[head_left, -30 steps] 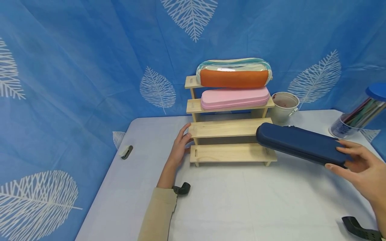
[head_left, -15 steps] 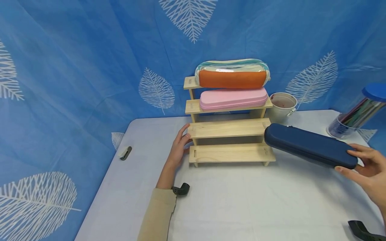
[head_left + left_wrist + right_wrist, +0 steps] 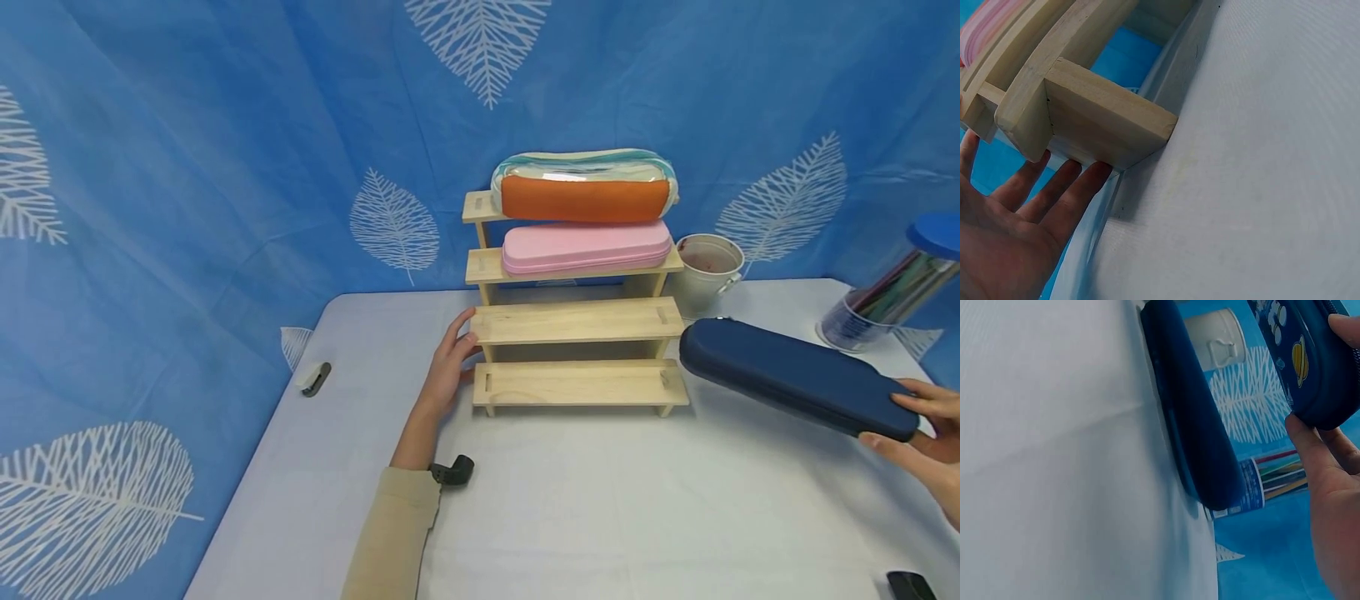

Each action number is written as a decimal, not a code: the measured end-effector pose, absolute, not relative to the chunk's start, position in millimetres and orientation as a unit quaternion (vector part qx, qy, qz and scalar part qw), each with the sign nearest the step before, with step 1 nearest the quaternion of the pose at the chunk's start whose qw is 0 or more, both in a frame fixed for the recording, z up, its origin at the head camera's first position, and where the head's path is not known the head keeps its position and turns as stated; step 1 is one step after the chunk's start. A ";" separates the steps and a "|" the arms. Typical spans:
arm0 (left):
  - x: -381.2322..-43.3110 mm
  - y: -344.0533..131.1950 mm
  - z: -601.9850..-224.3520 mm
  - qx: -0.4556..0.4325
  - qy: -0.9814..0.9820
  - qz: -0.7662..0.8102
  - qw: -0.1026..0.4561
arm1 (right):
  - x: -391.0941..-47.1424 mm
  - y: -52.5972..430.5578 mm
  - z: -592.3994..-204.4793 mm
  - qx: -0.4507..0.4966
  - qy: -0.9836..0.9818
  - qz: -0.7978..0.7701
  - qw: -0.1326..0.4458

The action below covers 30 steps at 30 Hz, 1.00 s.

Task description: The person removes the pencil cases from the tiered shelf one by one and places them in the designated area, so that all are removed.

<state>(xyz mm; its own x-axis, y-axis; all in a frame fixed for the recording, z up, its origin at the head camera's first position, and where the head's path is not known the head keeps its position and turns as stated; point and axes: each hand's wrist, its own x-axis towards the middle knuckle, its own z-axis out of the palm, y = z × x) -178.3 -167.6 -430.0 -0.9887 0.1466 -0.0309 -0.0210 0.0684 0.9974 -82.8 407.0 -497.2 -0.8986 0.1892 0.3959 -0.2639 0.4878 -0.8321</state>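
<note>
My left hand point(image 3: 442, 367) rests against the left end of a stepped wooden rack point(image 3: 577, 321), its fingertips point(image 3: 1094, 172) touching the wood at the end support. At the far right, my right hand point(image 3: 926, 446) pinches the near end of a navy pencil case point(image 3: 795, 375) between thumb and fingers. The case slants beside the rack, its far end close to the lower steps. In the right wrist view, the gripped case point(image 3: 1310, 362) shows a zip and a yellow planet print. Behind it a second long dark blue case point(image 3: 1191, 412) lies along the table.
An orange-and-clear pencil case point(image 3: 585, 196) tops the rack, above a pink case point(image 3: 585, 247). A white pail point(image 3: 705, 271) and a blue-lidded jar of coloured sticks point(image 3: 877, 304) stand behind. A small stapler-like object point(image 3: 315, 379) lies left. Blue leaf-patterned cloth point(image 3: 225, 167) hangs behind.
My right hand has moved the navy case rightward and slightly nearer, away from the rack's lower steps. My left hand has stayed at the rack.
</note>
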 end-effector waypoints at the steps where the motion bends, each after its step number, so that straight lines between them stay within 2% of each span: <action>1: -178.3 -167.6 -430.0 0.043 0.727 0.682 0.062 | -83.1 410.0 -499.9 0.022 -0.836 0.501 0.225; 6: -179.2 -167.9 -430.3 0.043 0.729 0.680 0.062 | -77.6 406.7 -493.4 -0.001 -0.850 0.486 0.202; 11: -190.3 -172.1 -451.3 0.034 0.729 0.681 0.058 | -68.6 400.5 -487.8 -0.023 -0.862 0.477 0.170; 22: -195.6 -172.5 -464.1 0.029 0.723 0.688 0.045 | -71.6 425.7 -516.6 -0.005 -0.875 0.448 0.184; 30: -195.3 -171.2 -465.2 0.033 0.728 0.683 0.041 | -64.9 432.3 -527.8 -0.041 -0.892 0.427 0.142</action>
